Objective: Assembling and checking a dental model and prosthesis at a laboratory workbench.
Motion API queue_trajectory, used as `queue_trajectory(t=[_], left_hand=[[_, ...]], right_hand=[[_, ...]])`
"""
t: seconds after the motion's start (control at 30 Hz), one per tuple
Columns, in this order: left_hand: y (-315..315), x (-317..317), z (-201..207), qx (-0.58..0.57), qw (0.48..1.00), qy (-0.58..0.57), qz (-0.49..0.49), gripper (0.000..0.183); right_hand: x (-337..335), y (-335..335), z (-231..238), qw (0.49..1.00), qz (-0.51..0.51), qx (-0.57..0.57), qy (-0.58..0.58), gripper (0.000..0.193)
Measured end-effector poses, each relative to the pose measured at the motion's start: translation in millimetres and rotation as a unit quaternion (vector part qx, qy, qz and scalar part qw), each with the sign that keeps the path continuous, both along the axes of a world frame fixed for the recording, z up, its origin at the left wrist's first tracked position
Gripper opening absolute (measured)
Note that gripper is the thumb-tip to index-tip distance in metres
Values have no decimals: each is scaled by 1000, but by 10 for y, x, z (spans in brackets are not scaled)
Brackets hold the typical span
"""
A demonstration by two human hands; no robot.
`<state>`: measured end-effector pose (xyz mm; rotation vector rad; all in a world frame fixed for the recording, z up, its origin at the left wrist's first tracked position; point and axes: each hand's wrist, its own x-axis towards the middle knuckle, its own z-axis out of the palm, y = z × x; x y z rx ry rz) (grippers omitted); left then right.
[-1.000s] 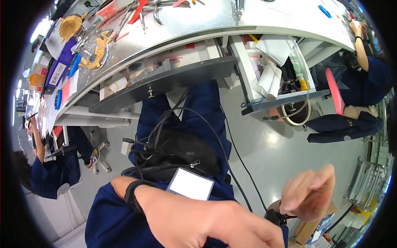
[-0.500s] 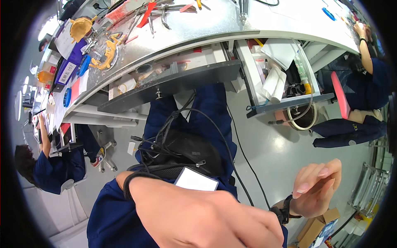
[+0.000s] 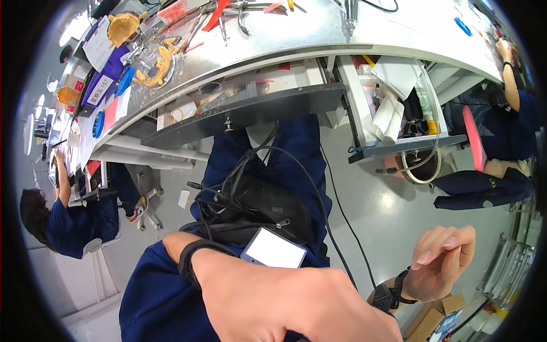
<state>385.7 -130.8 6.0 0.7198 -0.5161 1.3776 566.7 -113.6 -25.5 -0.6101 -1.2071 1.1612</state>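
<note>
Currently the left hand (image 3: 290, 308) fills the lower middle of the head view, raised close to the camera just below the black pouch (image 3: 268, 208) on the person's lap. Its back faces the lens and its fingers are hidden, so whether it holds anything cannot be told. A black wristband (image 3: 191, 259) circles that wrist.

The right hand (image 3: 441, 262) hangs to the right of the pouch, well apart from it, fingers loosely curled and holding nothing, with a black strap (image 3: 393, 296) at the wrist.

The pouch lies on the blue trousers, a knot of black cables (image 3: 228, 188) gathered on its left end and one cable running off across the grey floor (image 3: 376, 205). A white card (image 3: 273, 251) touches its near edge.

Judged by appearance, the pouch is soft fabric and light, likely to sag if lifted by one corner. The better hold would be across its body, since the cables would drag or snag if pulled. The card looks thin, stiff and easily slid aside.

Beyond the pouch stands the workbench (image 3: 342, 40), strewn with tools.
</note>
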Motion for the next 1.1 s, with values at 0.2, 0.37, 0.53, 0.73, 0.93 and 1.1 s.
queue_trajectory(t=[0.2, 0.37, 0.53, 0.73, 0.93, 1.1], left_hand=[[149, -43, -102, 44, 999, 4, -5, 46], [72, -162, -89, 45, 999, -12, -19, 41], [149, -56, -168, 51, 999, 6, 8, 40], [125, -46, -201, 46, 999, 8, -2, 41], [89, -438, 60, -124, 962, 120, -210, 17], [109, -364, -12, -87, 972, 136, -170, 15]], right_hand=[[-13, 46, -54, 1000, -9, -1, -3, 18], [-2, 55, -64, 1000, -10, 2, 5, 16], [6, 72, -106, 999, -31, 2, 14, 15], [-49, 95, -111, 1000, 5, -4, -2, 14], [-27, 73, -176, 999, -38, -7, 8, 15], [-25, 94, -195, 999, -32, -6, -1, 14]])
